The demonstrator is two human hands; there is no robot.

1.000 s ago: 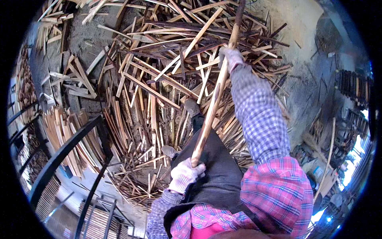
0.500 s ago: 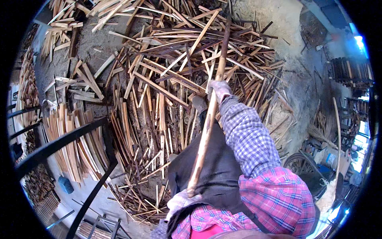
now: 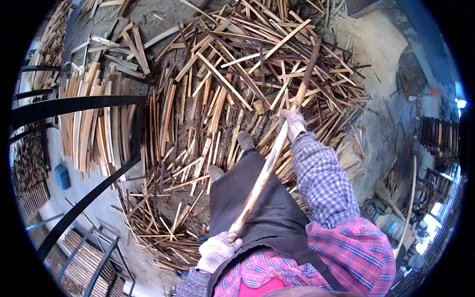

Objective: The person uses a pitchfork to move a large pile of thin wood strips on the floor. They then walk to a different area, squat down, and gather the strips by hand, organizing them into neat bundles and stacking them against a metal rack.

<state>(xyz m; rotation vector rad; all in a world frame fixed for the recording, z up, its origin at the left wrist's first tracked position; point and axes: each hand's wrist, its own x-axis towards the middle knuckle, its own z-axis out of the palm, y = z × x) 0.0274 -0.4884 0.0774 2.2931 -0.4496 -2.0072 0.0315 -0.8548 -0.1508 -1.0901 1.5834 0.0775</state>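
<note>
A long wooden pole point(image 3: 268, 163), pale over its near length and darker toward the far end, slants across my dark apron point(image 3: 232, 198). My right hand point(image 3: 293, 123), in a pale glove, is closed around it at about its middle. At the near end, close to my waist, my gloved left hand point(image 3: 217, 251) is closed on the pole. Beyond the right hand, the far end reaches over a heap of loose wooden strips point(image 3: 277, 54); its exact tip is hard to make out among them.
Upright strips stand in a stack point(image 3: 91, 128) at left, behind a black metal frame point(image 3: 84, 104). My shoes point(image 3: 245, 140) are amid scattered strips. A blue block-like object point(image 3: 62, 176) lies at far left. A metal rack point(image 3: 96, 262) holds slats at lower left. A thin pole point(image 3: 410, 198) leans at right.
The view has swung, so the strip heap appears farther right. Both hands still hold the pole, its far end now over the heap's right part. Both shoes now show.
</note>
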